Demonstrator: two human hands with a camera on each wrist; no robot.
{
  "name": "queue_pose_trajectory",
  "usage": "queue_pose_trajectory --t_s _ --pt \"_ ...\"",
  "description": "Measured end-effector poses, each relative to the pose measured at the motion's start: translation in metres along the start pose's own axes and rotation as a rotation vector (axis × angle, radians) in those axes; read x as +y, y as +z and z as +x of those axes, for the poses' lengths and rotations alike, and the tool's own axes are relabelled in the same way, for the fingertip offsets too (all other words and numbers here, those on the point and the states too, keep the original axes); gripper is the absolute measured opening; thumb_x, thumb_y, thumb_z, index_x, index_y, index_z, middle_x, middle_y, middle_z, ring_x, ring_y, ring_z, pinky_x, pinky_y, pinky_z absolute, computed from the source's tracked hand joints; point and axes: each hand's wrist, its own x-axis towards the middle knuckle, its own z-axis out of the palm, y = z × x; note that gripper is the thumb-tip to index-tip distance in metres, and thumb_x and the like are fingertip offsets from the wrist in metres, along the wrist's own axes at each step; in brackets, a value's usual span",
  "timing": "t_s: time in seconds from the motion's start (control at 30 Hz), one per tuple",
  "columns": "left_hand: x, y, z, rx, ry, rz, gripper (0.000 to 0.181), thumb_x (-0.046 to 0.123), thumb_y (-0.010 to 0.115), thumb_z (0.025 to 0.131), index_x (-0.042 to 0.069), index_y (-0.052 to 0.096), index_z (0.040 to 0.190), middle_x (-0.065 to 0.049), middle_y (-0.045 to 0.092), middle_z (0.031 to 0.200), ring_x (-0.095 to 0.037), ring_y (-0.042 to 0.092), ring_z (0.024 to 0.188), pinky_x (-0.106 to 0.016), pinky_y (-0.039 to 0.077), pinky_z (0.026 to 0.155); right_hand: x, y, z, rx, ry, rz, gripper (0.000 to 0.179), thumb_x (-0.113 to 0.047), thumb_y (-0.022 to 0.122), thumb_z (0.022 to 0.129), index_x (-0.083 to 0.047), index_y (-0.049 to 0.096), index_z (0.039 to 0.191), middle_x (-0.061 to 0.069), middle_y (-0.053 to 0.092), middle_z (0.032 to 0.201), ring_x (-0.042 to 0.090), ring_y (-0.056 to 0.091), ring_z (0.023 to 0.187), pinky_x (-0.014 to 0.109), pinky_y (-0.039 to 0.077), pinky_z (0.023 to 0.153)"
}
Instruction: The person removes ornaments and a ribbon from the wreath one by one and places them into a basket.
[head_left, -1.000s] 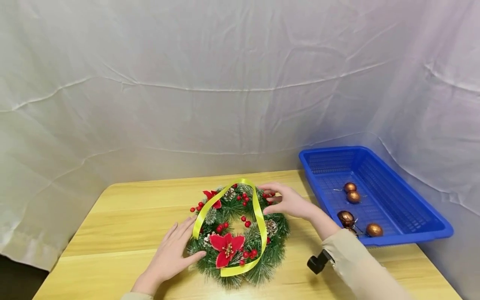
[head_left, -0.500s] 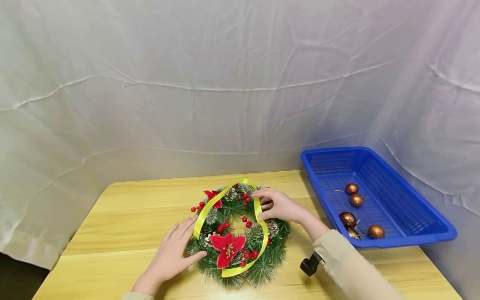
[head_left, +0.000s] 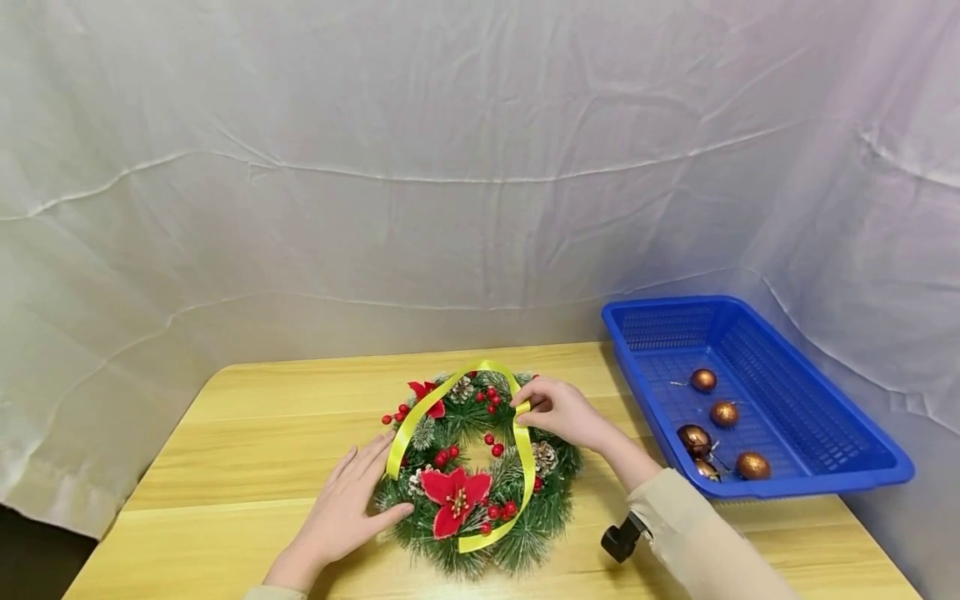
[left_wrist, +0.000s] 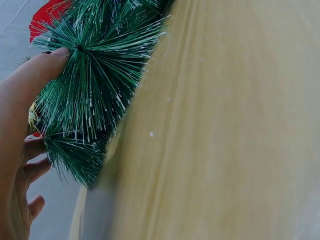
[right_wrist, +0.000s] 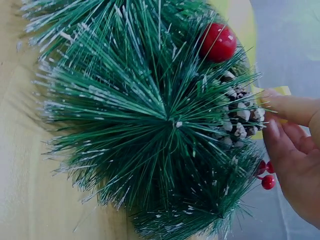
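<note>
A green wreath [head_left: 551, 492] with red flowers, berries and pinecones lies on the wooden table. Over it loops a yellow ribbon [head_left: 527, 475], its near end beside the front red flower [head_left: 454, 500]. My right hand [head_left: 561, 412] pinches the ribbon between thumb and forefinger at the wreath's right side, a short fold sticking out between them. In the right wrist view, those fingers sit just beyond a pinecone [right_wrist: 242, 117]. My left hand [head_left: 341, 508] rests against the wreath's left edge, fingers straight and spread; in the left wrist view its thumb touches the green needles [left_wrist: 95, 75].
On the right of the table [head_left: 270, 442] stands a blue plastic basket [head_left: 832, 392]. Several copper-brown balls [head_left: 724, 413] lie inside it. A black wrist mount [head_left: 622, 537] sticks out under the right sleeve. Pale cloth [head_left: 465, 167] hangs behind and at the sides.
My right hand has moved left from the wreath's edge to the ribbon and now pinches it. The ribbon's near end has slid right. A ball in the basket has rolled. My left hand has stayed still.
</note>
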Motion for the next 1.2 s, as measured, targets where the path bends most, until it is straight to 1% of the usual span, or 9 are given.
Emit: queue_pose_trajectory --t_s 0.2,0.33,0.4,0.5,0.63,0.77,0.9,1.03,1.2 --pt "-0.001 0.0 0.0 0.001 -0.003 0.002 0.093 0.066 0.058 0.082 0.008 0.03 0.15 -0.004 0.027 0.155 -0.025 0.029 0.139 -0.053 0.018 0.112 -0.004 -0.003 -0.004 0.061 -0.028 -0.041 0.017 -0.017 0.075 0.083 -0.008 0.07 0.098 0.0 0.065 0.097 0.016 0.059 0.084 0.037 0.051 0.076" --pt "0.0 0.0 -0.001 0.006 0.002 -0.003 0.092 0.065 0.058 0.083 0.008 0.03 0.15 -0.004 0.028 0.155 -0.025 0.029 0.139 -0.053 0.018 0.111 -0.002 -0.004 -0.006 0.089 -0.041 -0.021 0.013 -0.015 0.075 0.083 -0.009 0.068 0.092 0.009 0.066 0.111 0.026 0.059 0.104 0.049 0.047 0.089" --pt "0.0 0.0 -0.001 0.01 0.005 -0.004 0.092 0.065 0.058 0.083 0.008 0.03 0.15 -0.005 0.028 0.155 -0.025 0.03 0.139 -0.053 0.019 0.111 -0.001 -0.004 -0.008 0.097 -0.034 0.005 0.011 -0.013 0.074 0.083 -0.009 0.066 0.089 0.012 0.064 0.116 0.031 0.054 0.116 0.049 0.043 0.098" --pt "0.001 -0.001 -0.001 0.014 0.009 -0.002 0.092 0.064 0.058 0.083 0.008 0.03 0.15 -0.005 0.028 0.155 -0.026 0.03 0.139 -0.052 0.018 0.112 -0.001 -0.005 -0.01 0.103 -0.02 0.07 0.012 -0.011 0.072 0.085 -0.008 0.061 0.086 0.014 0.061 0.122 0.033 0.049 0.124 0.047 0.037 0.105" --pt "0.001 -0.001 -0.001 0.013 0.011 0.003 0.092 0.064 0.058 0.083 0.007 0.031 0.149 -0.006 0.028 0.155 -0.027 0.03 0.139 -0.05 0.018 0.112 0.0 -0.005 -0.012 0.136 -0.009 0.148 0.014 -0.007 0.07 0.086 -0.006 0.057 0.084 0.015 0.06 0.122 0.032 0.054 0.117 0.043 0.044 0.1" --pt "0.0 -0.001 -0.001 0.001 0.007 0.002 0.092 0.065 0.057 0.084 0.006 0.031 0.149 -0.005 0.027 0.155 -0.026 0.029 0.139 -0.052 0.018 0.112 0.001 -0.005 -0.012 0.174 0.005 0.17 0.012 -0.004 0.07 0.085 -0.006 0.058 0.084 0.016 0.062 0.116 0.028 0.06 0.105 0.035 0.054 0.086" --pt "0.001 -0.001 -0.001 -0.008 -0.001 -0.008 0.092 0.065 0.057 0.084 0.006 0.031 0.149 -0.004 0.026 0.156 -0.025 0.028 0.14 -0.053 0.017 0.112 0.001 -0.006 -0.011 0.191 0.024 0.168 0.011 -0.004 0.071 0.084 -0.006 0.06 0.084 0.019 0.062 0.113 0.026 0.06 0.101 0.028 0.055 0.08" --pt "0.001 -0.001 -0.001 0.003 0.003 -0.011 0.091 0.064 0.058 0.083 0.005 0.033 0.148 -0.004 0.027 0.156 -0.026 0.029 0.14 -0.053 0.018 0.112 0.001 -0.007 -0.011 0.166 0.034 0.118 0.012 -0.004 0.071 0.084 -0.006 0.06 0.088 0.016 0.064 0.112 0.023 0.061 0.098 0.028 0.054 0.079" --pt "0.001 -0.001 -0.001 0.003 -0.004 -0.016 0.091 0.065 0.058 0.083 0.006 0.034 0.148 -0.004 0.027 0.156 -0.025 0.028 0.14 -0.053 0.018 0.112 0.001 -0.008 -0.013 0.068 0.03 0.023 0.021 -0.008 0.072 0.084 -0.007 0.063 0.103 0.004 0.066 0.106 0.018 0.061 0.097 0.033 0.052 0.084"
